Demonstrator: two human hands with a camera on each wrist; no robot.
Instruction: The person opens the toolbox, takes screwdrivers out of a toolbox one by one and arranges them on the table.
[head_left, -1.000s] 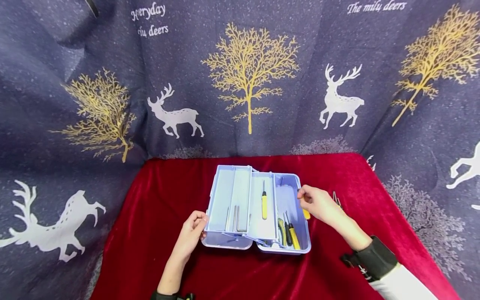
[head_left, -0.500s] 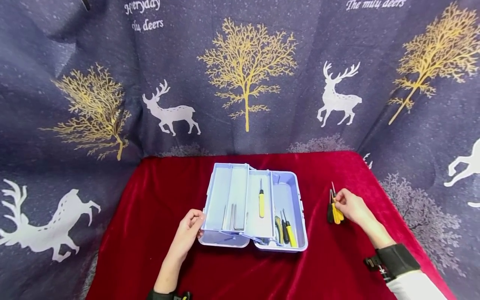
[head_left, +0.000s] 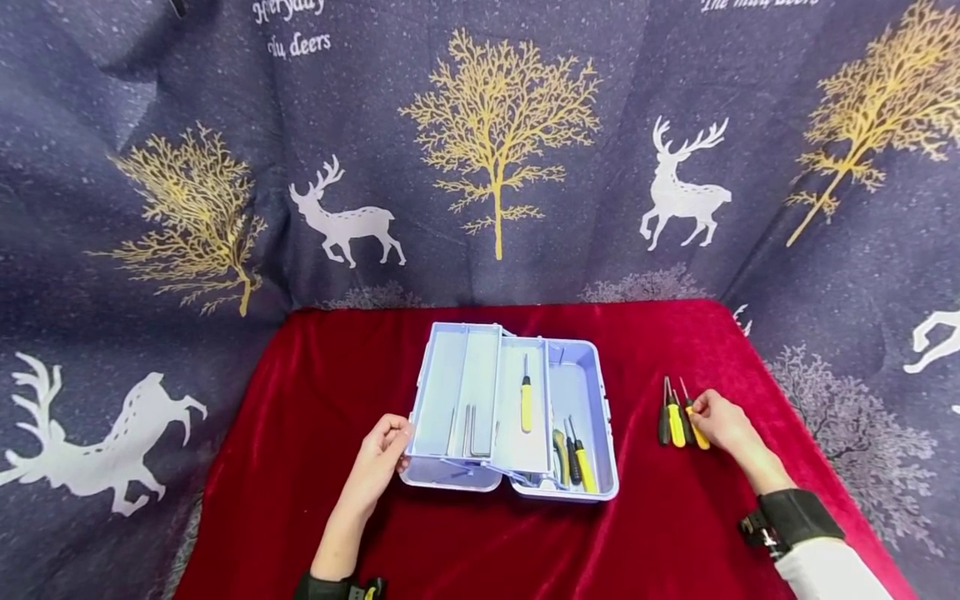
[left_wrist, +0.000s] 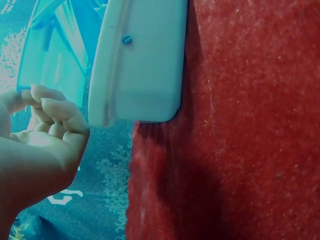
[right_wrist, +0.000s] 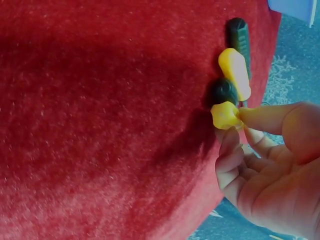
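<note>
My left hand (head_left: 382,454) grips the left edge of the light blue toolbox (head_left: 609,467), thumb and curled fingers at the tray's corner. In the left wrist view the box's pale side stands just beyond the fingers. To the right of the box, my right hand (head_left: 723,421) pinches a yellow-handled screwdriver (right_wrist: 224,116) between thumb and fingertips, close over the red cloth. Beside it lie a black-handled screwdriver (right_wrist: 224,91), a yellow one (head_left: 677,425) and another black one (head_left: 663,427), roughly parallel, shafts pointing away.
The toolbox's trays are spread out. One tray holds hex keys (head_left: 480,452), another a yellow screwdriver (head_left: 526,407). Pliers (head_left: 560,457), a black-handled tool (head_left: 574,467) and a yellow-handled one (head_left: 585,471) lie in the bottom. Red cloth (head_left: 480,550) covers the table; a patterned curtain (head_left: 480,167) hangs behind.
My right hand has carried the yellow-handled screwdriver from the toolbox's right edge rightward to the right end of the screwdriver row. My left hand has stayed at the box's left edge.
</note>
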